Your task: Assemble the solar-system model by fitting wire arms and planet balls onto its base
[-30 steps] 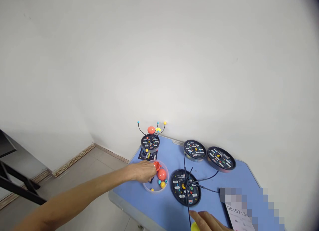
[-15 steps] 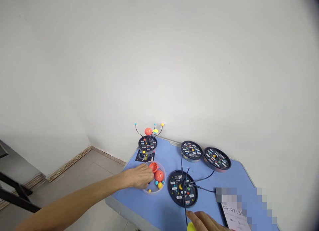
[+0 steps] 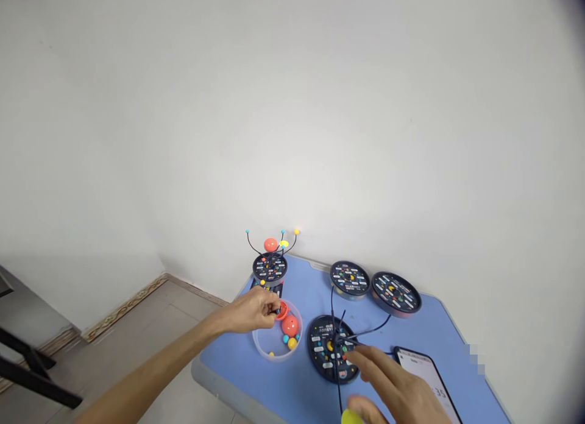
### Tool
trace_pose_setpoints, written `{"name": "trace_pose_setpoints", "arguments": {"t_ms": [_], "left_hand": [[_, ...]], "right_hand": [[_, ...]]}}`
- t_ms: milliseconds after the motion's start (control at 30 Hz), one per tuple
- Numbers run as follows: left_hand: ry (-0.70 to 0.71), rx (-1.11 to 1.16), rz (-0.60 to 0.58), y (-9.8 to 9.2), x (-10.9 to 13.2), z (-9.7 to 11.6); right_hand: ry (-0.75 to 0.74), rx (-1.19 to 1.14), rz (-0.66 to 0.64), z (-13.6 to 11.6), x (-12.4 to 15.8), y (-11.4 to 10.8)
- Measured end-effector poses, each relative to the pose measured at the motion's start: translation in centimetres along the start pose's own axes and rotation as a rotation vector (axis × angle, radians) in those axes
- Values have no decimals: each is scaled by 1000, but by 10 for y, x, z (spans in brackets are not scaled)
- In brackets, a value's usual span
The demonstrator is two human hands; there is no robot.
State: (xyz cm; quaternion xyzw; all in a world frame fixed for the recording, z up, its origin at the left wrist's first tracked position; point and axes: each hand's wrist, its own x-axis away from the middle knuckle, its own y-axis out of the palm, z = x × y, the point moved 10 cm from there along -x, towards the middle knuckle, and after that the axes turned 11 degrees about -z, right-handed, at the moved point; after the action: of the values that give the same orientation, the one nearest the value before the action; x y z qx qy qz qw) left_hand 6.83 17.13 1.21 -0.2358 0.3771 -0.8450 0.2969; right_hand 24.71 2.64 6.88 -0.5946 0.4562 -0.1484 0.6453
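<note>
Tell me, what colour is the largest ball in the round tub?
The largest ball is orange-red, showing best in the head view.

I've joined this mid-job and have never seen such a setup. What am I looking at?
There's no machine: these are a person's bare hands, filmed by one head-worn camera looking forward and down.

The left hand is over a clear tub; its fingertips pinch a small dark piece. The tub contains a red ball, a yellow ball and smaller pieces.

The right hand is near a dark round base with black rods. A yellow piece shows by its thumb; whether it's gripped is unclear.

The blue table also carries two more bases, a model with balls on curved rods and a phone.
</note>
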Motion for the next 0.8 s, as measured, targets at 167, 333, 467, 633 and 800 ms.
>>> {"name": "trace_pose_setpoints", "arguments": {"t_ms": [167,333,467,633,800], "left_hand": [[112,579,140,-3,0,14],[171,820,187,5,-2,17],[212,976,237,8,2,14],[187,1205,269,19,6,7],[203,1283,340,19,10,-2]], "right_hand": [[124,-305,-98,7,-62,15],[127,-419,-185,5,-104,48],[160,-527,-170,8,-118,60],[173,-595,-163,11,-121,64],[200,-600,-108,20,-119,65]]}}
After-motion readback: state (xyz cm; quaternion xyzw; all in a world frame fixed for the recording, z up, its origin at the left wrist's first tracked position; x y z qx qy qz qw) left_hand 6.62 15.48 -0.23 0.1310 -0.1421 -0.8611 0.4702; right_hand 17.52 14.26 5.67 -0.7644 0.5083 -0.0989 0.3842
